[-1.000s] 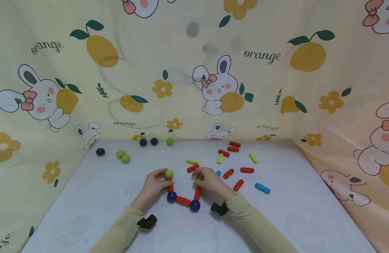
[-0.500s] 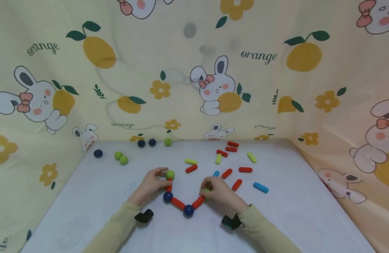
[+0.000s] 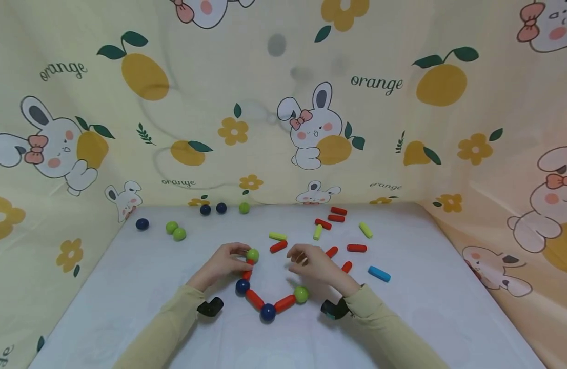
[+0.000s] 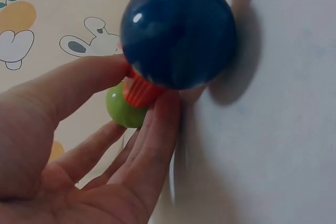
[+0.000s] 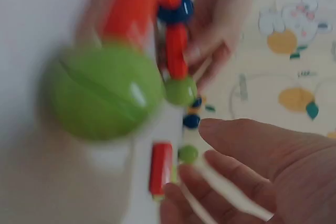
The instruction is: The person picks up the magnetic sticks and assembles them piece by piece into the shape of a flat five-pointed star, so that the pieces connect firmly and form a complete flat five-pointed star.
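A chain of red rods and balls lies on the table. It runs from a green ball (image 3: 252, 255) through a red rod (image 3: 247, 274), a dark blue ball (image 3: 242, 287), a middle red rod (image 3: 254, 300), a second dark blue ball (image 3: 267, 312) and a last red rod (image 3: 285, 303) to another green ball (image 3: 301, 294). My left hand (image 3: 221, 265) pinches the first red rod beside its green ball, thumb against fingers in the left wrist view. Just beyond the chain's right end, my right hand (image 3: 318, 266) hovers with loosely bent fingers and holds nothing.
Loose red rods, one being a red rod (image 3: 357, 248), lie right of centre among yellow-green rods (image 3: 365, 230). A blue rod (image 3: 379, 273) lies farther right. Green balls (image 3: 179, 233) and dark blue balls (image 3: 142, 224) sit at the back left. A printed cloth backdrop (image 3: 265, 77) surrounds the table.
My right hand drew the chain's right green ball toward me and rightward, widening the bend, then let go and lifted away. My left hand still holds its end.
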`<state>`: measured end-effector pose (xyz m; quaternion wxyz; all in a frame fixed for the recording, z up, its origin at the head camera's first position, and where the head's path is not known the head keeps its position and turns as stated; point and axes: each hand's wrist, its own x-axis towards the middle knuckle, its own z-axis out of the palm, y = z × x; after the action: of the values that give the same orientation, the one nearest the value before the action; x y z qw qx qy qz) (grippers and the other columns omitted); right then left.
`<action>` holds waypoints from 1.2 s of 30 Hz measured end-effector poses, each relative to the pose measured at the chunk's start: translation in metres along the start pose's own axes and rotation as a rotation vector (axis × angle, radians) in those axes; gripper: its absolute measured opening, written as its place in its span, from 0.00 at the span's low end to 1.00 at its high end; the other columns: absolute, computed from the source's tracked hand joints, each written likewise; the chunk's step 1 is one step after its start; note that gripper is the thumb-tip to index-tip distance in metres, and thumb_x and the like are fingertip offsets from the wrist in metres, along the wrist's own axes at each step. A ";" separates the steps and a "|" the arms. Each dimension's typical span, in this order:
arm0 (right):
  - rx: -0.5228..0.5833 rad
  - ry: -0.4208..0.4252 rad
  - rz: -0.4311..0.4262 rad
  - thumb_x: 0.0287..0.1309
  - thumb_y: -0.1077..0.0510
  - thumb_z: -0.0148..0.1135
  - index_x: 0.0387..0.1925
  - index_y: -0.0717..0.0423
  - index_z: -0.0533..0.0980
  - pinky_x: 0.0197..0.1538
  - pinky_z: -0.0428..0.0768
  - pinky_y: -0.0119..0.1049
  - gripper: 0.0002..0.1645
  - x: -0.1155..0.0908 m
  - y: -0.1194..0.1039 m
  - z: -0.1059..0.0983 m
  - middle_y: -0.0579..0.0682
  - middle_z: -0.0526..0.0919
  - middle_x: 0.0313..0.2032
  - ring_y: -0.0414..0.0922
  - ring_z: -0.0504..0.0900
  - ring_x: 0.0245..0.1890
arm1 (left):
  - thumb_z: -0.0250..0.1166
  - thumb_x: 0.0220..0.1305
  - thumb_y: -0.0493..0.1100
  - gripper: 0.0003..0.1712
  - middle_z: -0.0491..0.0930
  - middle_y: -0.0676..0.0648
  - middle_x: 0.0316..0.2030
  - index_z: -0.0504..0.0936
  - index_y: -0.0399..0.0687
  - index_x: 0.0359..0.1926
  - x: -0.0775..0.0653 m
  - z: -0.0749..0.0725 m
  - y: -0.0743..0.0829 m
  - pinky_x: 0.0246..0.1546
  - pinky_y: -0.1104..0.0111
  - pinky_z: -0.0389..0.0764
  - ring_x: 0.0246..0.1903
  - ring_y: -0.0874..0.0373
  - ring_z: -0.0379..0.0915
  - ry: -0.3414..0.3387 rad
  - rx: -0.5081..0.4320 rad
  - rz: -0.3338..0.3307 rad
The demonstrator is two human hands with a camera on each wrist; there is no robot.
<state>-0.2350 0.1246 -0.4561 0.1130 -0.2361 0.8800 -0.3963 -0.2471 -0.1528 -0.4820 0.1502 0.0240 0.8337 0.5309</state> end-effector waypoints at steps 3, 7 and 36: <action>-0.016 0.005 -0.029 0.58 0.63 0.64 0.51 0.58 0.76 0.49 0.78 0.43 0.18 0.024 0.003 -0.006 0.52 0.80 0.45 0.49 0.76 0.46 | 0.74 0.50 0.38 0.28 0.79 0.47 0.48 0.78 0.45 0.55 0.000 0.001 0.000 0.46 0.60 0.78 0.43 0.55 0.75 -0.001 -0.019 -0.001; -0.078 -0.028 -0.044 0.58 0.67 0.63 0.54 0.58 0.75 0.53 0.76 0.45 0.21 0.050 0.008 -0.007 0.52 0.80 0.50 0.50 0.75 0.50 | 0.74 0.50 0.38 0.29 0.79 0.46 0.49 0.78 0.46 0.55 0.002 0.002 -0.003 0.46 0.60 0.79 0.42 0.55 0.76 -0.010 -0.040 -0.005; -0.117 -0.147 -0.175 0.57 0.66 0.65 0.46 0.49 0.80 0.46 0.76 0.34 0.16 0.090 0.009 0.014 0.40 0.81 0.40 0.40 0.75 0.39 | 0.74 0.52 0.37 0.29 0.79 0.45 0.48 0.77 0.45 0.56 0.001 -0.002 -0.004 0.44 0.62 0.80 0.39 0.55 0.78 -0.031 -0.103 -0.020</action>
<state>-0.3097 0.0750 -0.4732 0.1279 -0.3467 0.8670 -0.3344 -0.2477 -0.1558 -0.4847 0.1696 0.0162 0.8030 0.5711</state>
